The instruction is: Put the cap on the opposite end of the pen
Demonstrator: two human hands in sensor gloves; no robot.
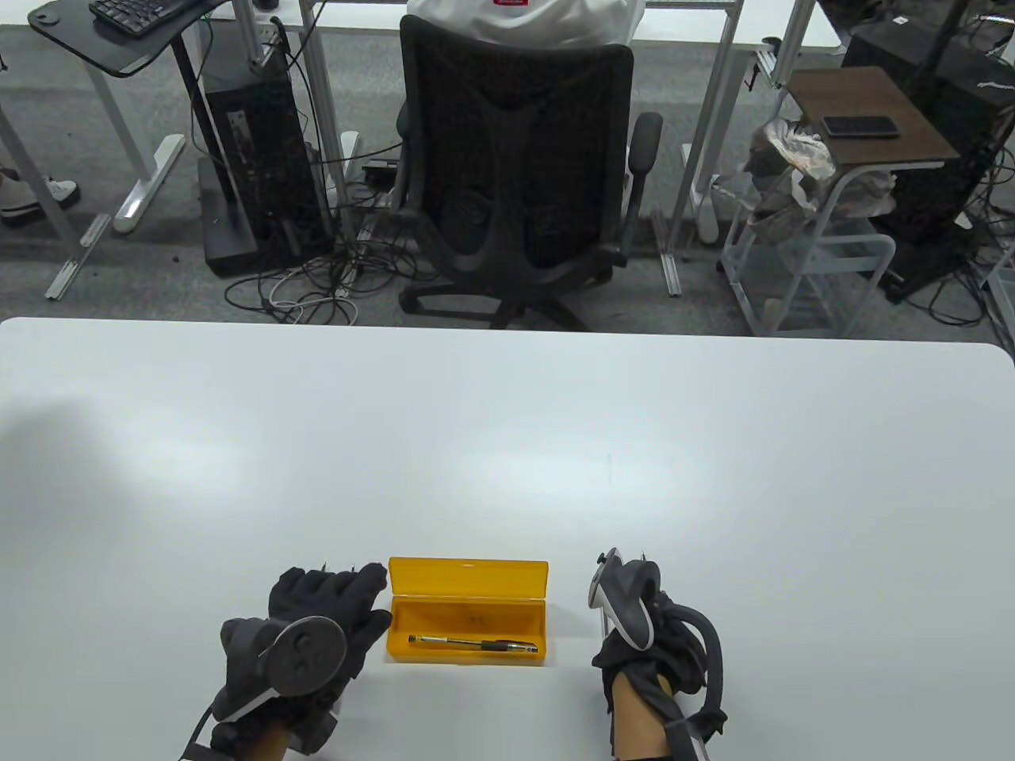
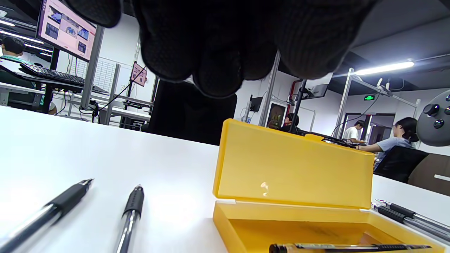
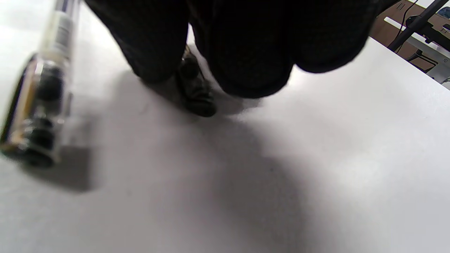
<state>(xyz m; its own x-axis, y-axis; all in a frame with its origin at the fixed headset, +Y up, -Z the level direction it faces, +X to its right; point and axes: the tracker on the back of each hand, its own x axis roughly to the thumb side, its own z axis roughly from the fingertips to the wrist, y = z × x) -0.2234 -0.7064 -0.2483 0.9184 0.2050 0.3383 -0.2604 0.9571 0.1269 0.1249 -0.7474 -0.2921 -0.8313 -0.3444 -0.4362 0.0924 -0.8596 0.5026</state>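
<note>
White table (image 1: 507, 444), black office chair (image 1: 515, 158), grey carpet (image 1: 103, 277), wooden side table (image 1: 868, 111), ceiling striplight (image 2: 385, 68)

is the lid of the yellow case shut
No, the case lies open, its lid raised, with a pen showing inside.

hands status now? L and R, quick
Left hand: open, fingers spread flat beside the yellow case, holding nothing.
Right hand: cannot tell; fingers curled down onto the table, over something small and dark.

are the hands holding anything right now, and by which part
Left hand holds nothing, resting flat by the yellow case. Right hand: cannot tell; its fingers hide a small dark piece.
</note>
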